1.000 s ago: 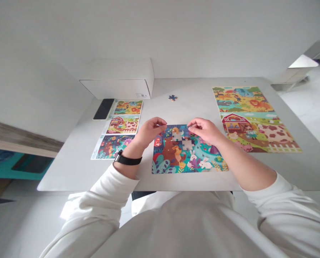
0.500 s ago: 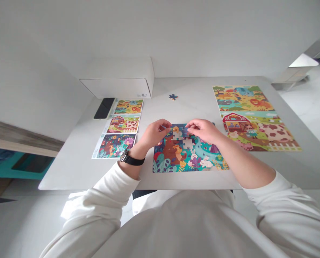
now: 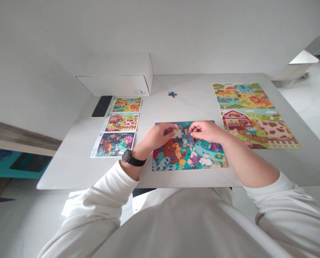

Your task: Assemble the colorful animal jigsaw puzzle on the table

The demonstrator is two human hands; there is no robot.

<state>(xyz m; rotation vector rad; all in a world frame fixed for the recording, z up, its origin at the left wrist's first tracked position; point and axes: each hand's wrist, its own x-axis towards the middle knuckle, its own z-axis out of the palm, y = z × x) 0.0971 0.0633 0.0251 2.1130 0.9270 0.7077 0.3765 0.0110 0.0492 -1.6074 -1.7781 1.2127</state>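
Observation:
A mostly assembled jigsaw puzzle (image 3: 165, 163) with a forest-animal picture lies flat near the table's front edge. My left hand (image 3: 161, 135) rests over its upper left part, thumb and forefinger apart beside a pale gap (image 3: 178, 134). My right hand (image 3: 204, 131) is over the upper right part, its fingertips pinched at a puzzle piece (image 3: 188, 140). This piece lies over the middle gap, and part of it is hidden by the fingers; whether it sits flush I cannot tell. A loose puzzle piece (image 3: 172, 94) lies farther back.
Two completed puzzles, a savanna one (image 3: 243, 96) and a farm one (image 3: 259, 129), lie at the right. At the left are a sheet with three small pictures (image 3: 116, 145), a phone (image 3: 102, 106) and a white box (image 3: 111, 85) against the wall.
My right hand has moved slightly toward me, and a piece now covers much of the middle gap. My left hand has shifted slightly right, nearer the upper gap. The view has tilted a little.

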